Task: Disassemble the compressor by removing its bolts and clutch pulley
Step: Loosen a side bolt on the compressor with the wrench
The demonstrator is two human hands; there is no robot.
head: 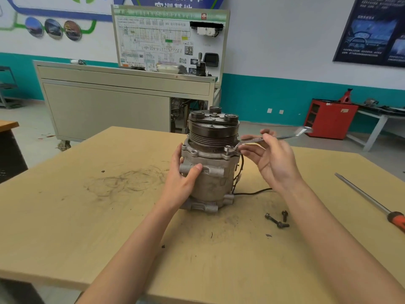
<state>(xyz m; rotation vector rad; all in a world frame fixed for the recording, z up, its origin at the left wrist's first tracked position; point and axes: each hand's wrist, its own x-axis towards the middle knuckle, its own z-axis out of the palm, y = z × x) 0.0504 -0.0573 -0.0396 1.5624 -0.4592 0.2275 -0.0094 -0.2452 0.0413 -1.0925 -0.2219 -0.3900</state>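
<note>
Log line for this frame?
left hand: grips grey metal compressor | right hand: pinches silver spanner set on compressor | dark bolts: loose on wooden table

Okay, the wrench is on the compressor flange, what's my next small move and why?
Probably swing the wrench handle to crack that flange bolt loose. Its ring end sits on the flange of the compressor just below the pulley. Your right hand holds the shaft, your left hand grips the body to steady it, and loose bolts already lie on the table.
</note>
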